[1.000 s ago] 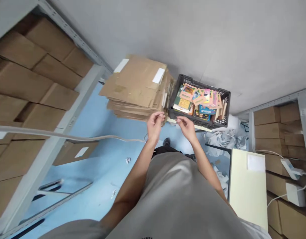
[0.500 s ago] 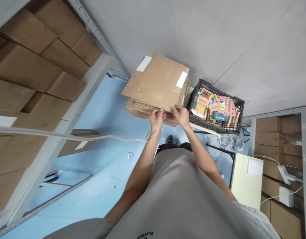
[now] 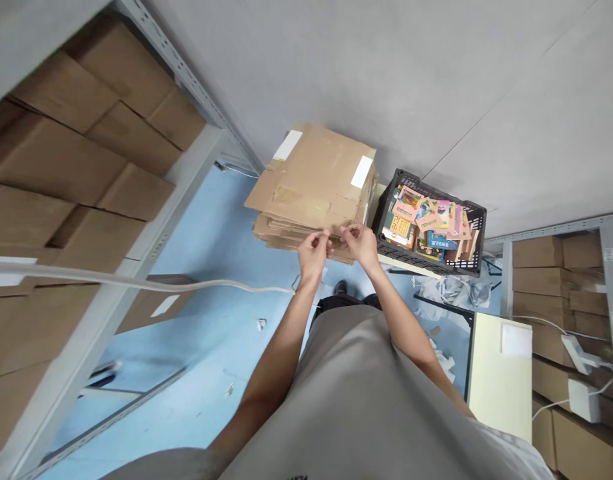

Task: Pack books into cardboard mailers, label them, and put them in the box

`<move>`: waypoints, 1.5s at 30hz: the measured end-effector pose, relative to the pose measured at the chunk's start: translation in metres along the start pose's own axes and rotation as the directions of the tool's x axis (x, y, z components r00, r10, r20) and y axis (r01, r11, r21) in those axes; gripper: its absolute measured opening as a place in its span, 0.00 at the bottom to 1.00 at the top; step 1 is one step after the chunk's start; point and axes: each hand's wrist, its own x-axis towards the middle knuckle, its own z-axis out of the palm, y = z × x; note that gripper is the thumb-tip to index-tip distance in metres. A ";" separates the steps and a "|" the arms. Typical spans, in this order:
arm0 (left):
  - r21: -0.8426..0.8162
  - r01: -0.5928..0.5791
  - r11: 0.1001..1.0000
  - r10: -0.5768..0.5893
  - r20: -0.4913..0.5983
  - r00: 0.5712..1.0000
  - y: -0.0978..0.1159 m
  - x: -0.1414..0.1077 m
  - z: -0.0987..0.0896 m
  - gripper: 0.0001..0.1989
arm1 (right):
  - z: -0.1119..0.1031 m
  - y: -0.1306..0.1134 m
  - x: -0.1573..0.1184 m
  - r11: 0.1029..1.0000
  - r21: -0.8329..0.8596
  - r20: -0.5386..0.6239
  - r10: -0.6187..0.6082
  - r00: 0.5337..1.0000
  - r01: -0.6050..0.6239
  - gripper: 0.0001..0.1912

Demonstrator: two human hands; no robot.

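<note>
A stack of flattened brown cardboard [image 3: 311,177] lies in front of me, with two white labels on its top sheet. Over its near edge, my left hand [image 3: 314,252] has its thumb and fingers pinched together. Just to the right, my right hand [image 3: 360,243] makes a similar pinch at the same edge. Anything between the fingertips of either hand is too small to make out. A black plastic crate [image 3: 431,223] holding colourful books and cards stands right of the stack.
Shelves with brown boxes [image 3: 61,160] fill the left side, and more boxes [image 3: 539,287] stand at the right. A white cable [image 3: 221,284] crosses from the left towards my left wrist. A pale yellow table [image 3: 496,380] is at the lower right.
The view has tilted, so the stack, crate and hands appear slightly lower. Both hands remain pinched by the near edge of the cardboard, slightly farther below it.
</note>
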 end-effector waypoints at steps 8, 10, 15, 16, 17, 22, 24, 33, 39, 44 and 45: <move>-0.029 0.036 0.999 -0.040 -0.142 0.989 -0.006 0.019 0.011 0.23 | 0.005 0.009 0.009 0.990 -0.132 -0.023 0.037 0.999 -0.040 0.15; -0.016 0.032 0.999 -0.034 -0.147 0.988 -0.004 0.021 0.012 0.21 | 0.003 0.007 0.009 0.994 -0.089 0.016 0.067 0.998 -0.066 0.18; -0.023 0.016 1.000 -0.020 -0.153 0.988 0.003 0.013 0.006 0.18 | -0.004 0.005 0.003 0.993 0.053 0.068 0.098 0.993 -0.101 0.25; -0.029 0.014 0.999 -0.018 -0.146 0.989 0.004 0.009 0.004 0.18 | -0.005 0.007 0.002 0.991 0.087 0.072 0.098 0.993 -0.104 0.26; -0.035 0.009 0.999 -0.014 -0.133 0.991 0.004 0.003 0.001 0.18 | -0.005 0.008 0.001 0.987 0.121 0.075 0.100 0.992 -0.108 0.28; -0.110 -0.012 0.994 0.006 -0.060 0.998 -0.001 -0.030 -0.011 0.19 | -0.002 0.013 -0.004 0.943 0.310 0.101 0.097 0.990 -0.124 0.33; -0.176 0.010 0.984 -0.021 -0.060 0.998 -0.005 -0.036 -0.014 0.19 | -0.001 0.009 -0.008 0.921 0.384 0.084 0.040 0.996 -0.069 0.33; -0.573 -0.089 0.815 -0.033 -0.200 0.979 0.024 -0.022 -0.014 0.23 | -0.042 -0.009 -0.057 0.858 0.453 -0.087 -0.228 0.970 0.242 0.30; -0.475 0.037 0.879 0.057 0.181 0.982 0.033 -0.049 0.045 0.27 | -0.099 0.052 -0.105 0.867 0.496 -0.219 0.070 0.973 0.049 0.31; -0.287 0.145 0.947 0.022 0.507 0.862 0.006 -0.076 0.113 0.29 | -0.142 0.122 -0.159 0.859 0.512 -0.558 0.360 0.748 -0.031 0.33; -0.254 0.148 0.956 0.012 0.538 0.843 -0.001 -0.080 0.125 0.29 | -0.152 0.134 -0.173 0.859 0.511 -0.627 0.398 0.670 -0.032 0.34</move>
